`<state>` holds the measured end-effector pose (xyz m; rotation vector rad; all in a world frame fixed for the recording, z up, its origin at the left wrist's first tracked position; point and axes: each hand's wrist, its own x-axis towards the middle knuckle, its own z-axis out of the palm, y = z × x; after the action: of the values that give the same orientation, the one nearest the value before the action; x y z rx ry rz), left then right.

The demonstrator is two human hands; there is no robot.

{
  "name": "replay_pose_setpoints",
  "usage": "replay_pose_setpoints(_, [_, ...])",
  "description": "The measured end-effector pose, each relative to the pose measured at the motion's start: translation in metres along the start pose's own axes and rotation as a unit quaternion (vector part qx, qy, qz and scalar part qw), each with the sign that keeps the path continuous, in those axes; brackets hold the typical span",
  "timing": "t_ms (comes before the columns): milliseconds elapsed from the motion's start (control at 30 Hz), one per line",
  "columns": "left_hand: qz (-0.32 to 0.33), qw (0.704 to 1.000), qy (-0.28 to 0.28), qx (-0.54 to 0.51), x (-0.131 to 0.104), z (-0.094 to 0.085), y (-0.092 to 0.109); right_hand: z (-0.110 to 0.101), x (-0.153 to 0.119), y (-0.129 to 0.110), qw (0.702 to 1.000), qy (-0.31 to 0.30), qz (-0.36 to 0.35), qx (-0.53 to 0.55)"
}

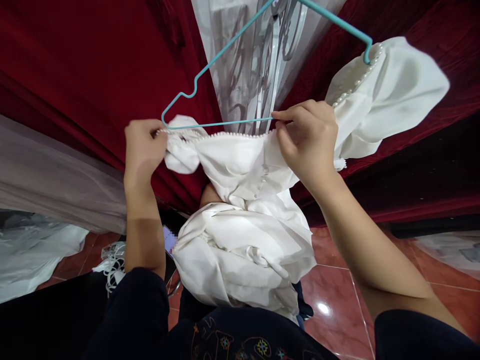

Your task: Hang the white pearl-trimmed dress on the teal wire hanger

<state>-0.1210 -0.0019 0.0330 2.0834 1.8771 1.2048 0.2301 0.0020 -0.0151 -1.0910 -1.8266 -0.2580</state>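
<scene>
A white dress (232,235) with a pearl-beaded neckline hangs in front of me, its skirt bunched against my body. My left hand (144,145) pinches the beaded edge of the left sleeve, beside the lower left corner of a light blue hanger (225,47). With thumb and forefinger, my right hand (309,137) grips the hanger's bottom bar. The right end of the hanger sits inside the beaded opening of the puffed right sleeve (401,95). Between my hands the neckline runs just below the bar.
Dark red curtains (93,60) hang on both sides of a white metal frame (268,65). Pale sheer fabric (56,170) drapes at the left. White cords (114,272) lie lower left, near a purple-screened phone (169,239). Reddish tiles (333,295) cover the floor.
</scene>
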Motion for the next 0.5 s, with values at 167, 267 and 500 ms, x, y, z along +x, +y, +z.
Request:
replay_pose_setpoints(167, [0.11,0.967,-0.227,-0.031,-0.024,0.018,0.026,0.004,-0.003,-0.006,0.999,0.004,-0.005,0.034])
replay_pose_setpoints(267, [0.231,0.962,-0.126,-0.074,-0.03,0.033,0.046,0.005,-0.003,-0.007,0.999,0.001,-0.002,0.05])
replay_pose_setpoints(500, [0.259,0.963,0.042,-0.058,-0.009,0.065,0.061,-0.002,-0.008,-0.011,0.998,0.014,-0.044,0.051])
